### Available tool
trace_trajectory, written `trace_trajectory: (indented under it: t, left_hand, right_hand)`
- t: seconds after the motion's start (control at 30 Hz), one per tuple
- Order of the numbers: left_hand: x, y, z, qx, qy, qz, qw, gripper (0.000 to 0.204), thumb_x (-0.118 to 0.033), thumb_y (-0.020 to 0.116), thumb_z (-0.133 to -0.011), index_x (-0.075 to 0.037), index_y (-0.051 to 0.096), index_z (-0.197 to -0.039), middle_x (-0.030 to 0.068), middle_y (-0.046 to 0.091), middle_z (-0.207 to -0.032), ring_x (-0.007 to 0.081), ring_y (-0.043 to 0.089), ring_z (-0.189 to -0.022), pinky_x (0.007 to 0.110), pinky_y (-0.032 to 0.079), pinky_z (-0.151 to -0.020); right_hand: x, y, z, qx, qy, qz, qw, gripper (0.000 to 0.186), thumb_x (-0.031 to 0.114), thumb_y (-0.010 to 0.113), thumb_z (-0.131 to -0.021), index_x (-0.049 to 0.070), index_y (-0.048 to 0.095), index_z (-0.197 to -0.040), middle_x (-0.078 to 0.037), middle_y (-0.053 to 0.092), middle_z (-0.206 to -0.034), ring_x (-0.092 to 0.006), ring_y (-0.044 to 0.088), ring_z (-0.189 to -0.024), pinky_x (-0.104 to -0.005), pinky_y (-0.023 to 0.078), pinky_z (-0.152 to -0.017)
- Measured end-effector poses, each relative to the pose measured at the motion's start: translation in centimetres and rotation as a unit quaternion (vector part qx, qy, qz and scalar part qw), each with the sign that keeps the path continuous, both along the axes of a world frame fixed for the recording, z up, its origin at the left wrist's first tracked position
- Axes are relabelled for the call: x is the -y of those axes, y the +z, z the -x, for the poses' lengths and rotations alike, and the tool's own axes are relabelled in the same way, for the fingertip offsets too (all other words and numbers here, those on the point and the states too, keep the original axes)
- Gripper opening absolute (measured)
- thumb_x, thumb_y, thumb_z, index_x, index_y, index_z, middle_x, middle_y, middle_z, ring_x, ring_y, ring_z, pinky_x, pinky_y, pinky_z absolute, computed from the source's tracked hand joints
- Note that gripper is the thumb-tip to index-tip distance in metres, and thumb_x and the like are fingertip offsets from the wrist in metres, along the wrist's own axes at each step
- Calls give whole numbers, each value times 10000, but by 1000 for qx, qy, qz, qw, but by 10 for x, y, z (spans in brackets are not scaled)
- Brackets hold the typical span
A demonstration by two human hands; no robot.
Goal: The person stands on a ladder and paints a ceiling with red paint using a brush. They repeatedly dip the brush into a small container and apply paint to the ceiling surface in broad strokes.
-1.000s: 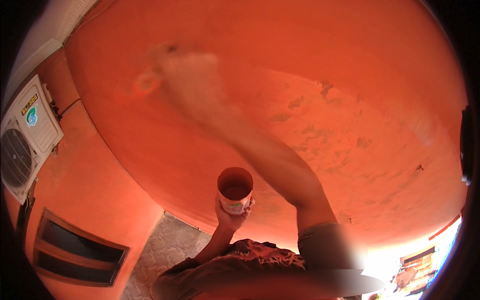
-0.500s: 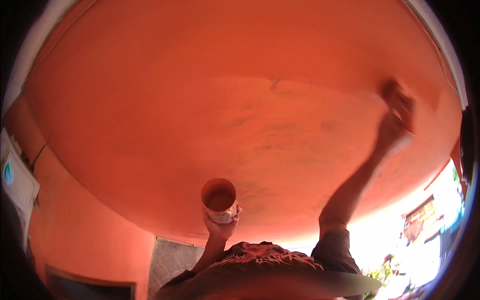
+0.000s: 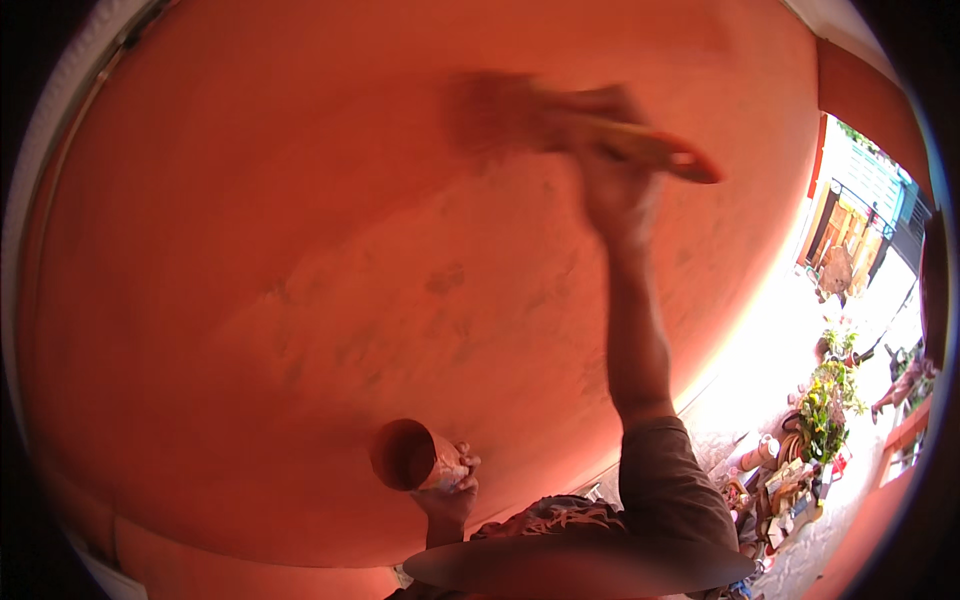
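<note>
My right hand (image 3: 612, 150) is raised high and closed round a paintbrush (image 3: 640, 142) with a red-tipped handle. The bristle end points left against the orange wall (image 3: 330, 230) and is smeared by motion. Low in front of me, my left hand (image 3: 455, 490) grips a round paint can (image 3: 408, 455), its mouth facing up and tilted to the left. Orange colour coats the can's inside; how much paint it holds cannot be told. Around the middle of the wall, dull grey patches show through a paler area, with deeper orange above.
A pipe or cable (image 3: 75, 130) runs along the wall's left edge. To the right lies a sunlit yard with green plants (image 3: 828, 410), a heap of mixed objects (image 3: 775, 500) and a blue gate (image 3: 870, 180). A dark brim (image 3: 560, 568) covers part of the lower edge.
The paintbrush and my right hand have swept left and up across the wall. My view has turned, showing more of the yard. The can now sits lower and tips further left.
</note>
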State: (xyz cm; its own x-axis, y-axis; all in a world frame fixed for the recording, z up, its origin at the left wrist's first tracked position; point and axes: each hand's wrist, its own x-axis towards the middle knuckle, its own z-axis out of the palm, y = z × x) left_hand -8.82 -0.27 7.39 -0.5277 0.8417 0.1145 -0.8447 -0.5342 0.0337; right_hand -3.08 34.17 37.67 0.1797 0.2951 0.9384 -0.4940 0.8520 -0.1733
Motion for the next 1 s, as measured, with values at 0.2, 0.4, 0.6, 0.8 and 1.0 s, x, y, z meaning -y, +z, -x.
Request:
trace_trajectory:
  t: [0.2,0.4,0.6,0.8,1.0]
  left_hand:
    - [1,-3,3,17,-30,7,999,743,-572,758,-753,-121,528,-1297,161,483,-1228,297,514,-1101,302,551,-648]
    - [1,6,5,12,-49,18,999,742,-532,784,-748,-107,524,-1298,166,481,-1222,294,510,-1099,316,557,-682]
    - [4,-10,17,18,-107,5,994,697,-497,776,-767,-119,531,-1299,141,454,-1235,282,481,-1115,321,538,-720]
    - [-5,18,22,-25,-180,-10,983,613,-397,730,-857,-123,518,-1362,123,428,-1252,266,483,-1150,315,537,-762]
    - [-2,5,30,-22,-190,-36,981,587,-400,706,-881,-119,522,-1362,132,436,-1249,268,483,-1164,315,545,-770]
  right_hand:
    - [-188,13,-99,-62,-101,146,982,141,36,641,-903,-80,654,-981,-81,652,-1024,-194,667,-884,-309,606,-719]
    - [-158,32,-89,-34,-248,-18,968,182,14,620,-861,55,723,-1006,-54,727,-1024,-212,699,-946,-327,579,-817]
    - [73,13,-27,135,9,-224,965,191,90,618,-881,72,704,-1050,-114,690,-945,-307,680,-822,-371,559,-723]
    - [-52,5,-26,46,18,37,998,133,7,635,-901,13,655,-1032,-96,666,-1006,-145,657,-831,-270,539,-695]
    - [-240,4,-108,-84,-81,164,980,118,76,640,-916,22,659,-1019,-63,696,-996,-157,682,-887,-325,600,-777]
